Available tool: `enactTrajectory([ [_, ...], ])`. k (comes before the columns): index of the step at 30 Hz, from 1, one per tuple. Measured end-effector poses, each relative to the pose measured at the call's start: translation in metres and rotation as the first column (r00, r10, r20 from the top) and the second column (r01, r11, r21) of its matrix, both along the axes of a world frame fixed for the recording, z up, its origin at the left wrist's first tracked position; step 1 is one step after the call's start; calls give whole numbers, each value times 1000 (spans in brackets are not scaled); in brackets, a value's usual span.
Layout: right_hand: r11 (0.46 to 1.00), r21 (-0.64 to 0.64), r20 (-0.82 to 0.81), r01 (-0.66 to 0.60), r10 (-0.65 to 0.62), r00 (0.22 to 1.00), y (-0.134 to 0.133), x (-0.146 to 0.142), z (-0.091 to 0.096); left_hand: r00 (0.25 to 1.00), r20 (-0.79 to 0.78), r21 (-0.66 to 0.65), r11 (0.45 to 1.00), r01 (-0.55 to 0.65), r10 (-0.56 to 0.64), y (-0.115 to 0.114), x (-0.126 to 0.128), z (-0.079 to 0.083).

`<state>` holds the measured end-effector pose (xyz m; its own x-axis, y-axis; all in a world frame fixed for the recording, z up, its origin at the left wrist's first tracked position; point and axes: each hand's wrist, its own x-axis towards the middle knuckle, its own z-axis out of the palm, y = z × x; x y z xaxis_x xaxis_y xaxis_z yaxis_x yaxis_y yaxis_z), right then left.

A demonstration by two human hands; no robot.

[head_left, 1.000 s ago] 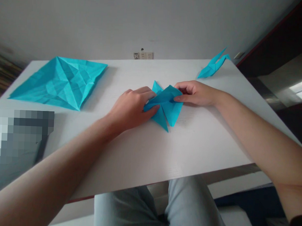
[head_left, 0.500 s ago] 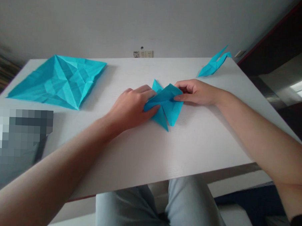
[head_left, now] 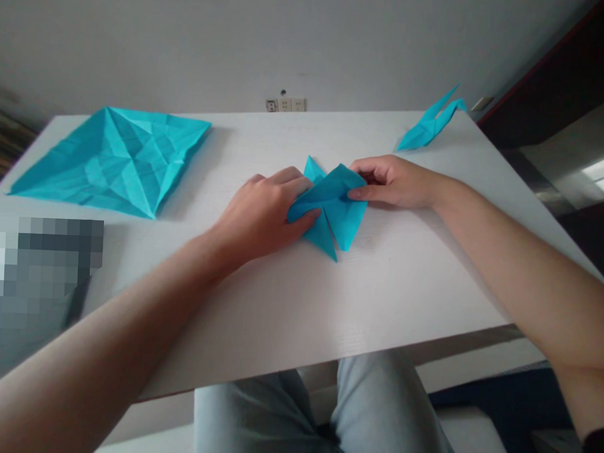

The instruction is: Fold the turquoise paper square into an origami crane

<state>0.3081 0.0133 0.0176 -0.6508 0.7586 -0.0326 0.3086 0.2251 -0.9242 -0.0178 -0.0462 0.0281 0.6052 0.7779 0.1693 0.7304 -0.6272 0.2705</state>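
Observation:
A partly folded piece of blue origami paper (head_left: 346, 218) is held between my two hands, just above or on the white table. My left hand (head_left: 273, 202) pinches its left side, with the thumb on top and the other fingers behind. On the right, my right hand (head_left: 384, 180) grips the upper right corner between thumb and fingers. Pointed flaps stick out at the back and toward me, with a narrow slit between the front ones. The fingertips behind the paper are hidden.
A creased, unfolded blue sheet (head_left: 129, 162) lies at the table's (head_left: 257, 331) back left. A folded blue paper crane (head_left: 429, 125) stands at the back right. A blurred-out object (head_left: 34, 288) occupies the left front. Wall sockets (head_left: 286, 105) sit behind the table.
The hands and the paper keep nearly the same pose. The whole view has shifted very slightly; no thing has visibly moved on the table.

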Motion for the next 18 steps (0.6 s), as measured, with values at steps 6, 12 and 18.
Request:
enactTrajectory([
  [6, 1000, 0, 12, -3, 3, 1000, 1, 2, -2, 1000, 19, -14, 1000, -17, 17, 0, 0, -2],
  [12, 999, 26, 9, -19, 19, 1000, 2, 3, -5, 1000, 5, -13, 1000, -12, 12, -2, 1, -2],
  [18, 1000, 19, 5, -18, 18, 1000, 0, 4, -5, 1000, -17, -18, 999, -26, 26, -3, 2, -1],
])
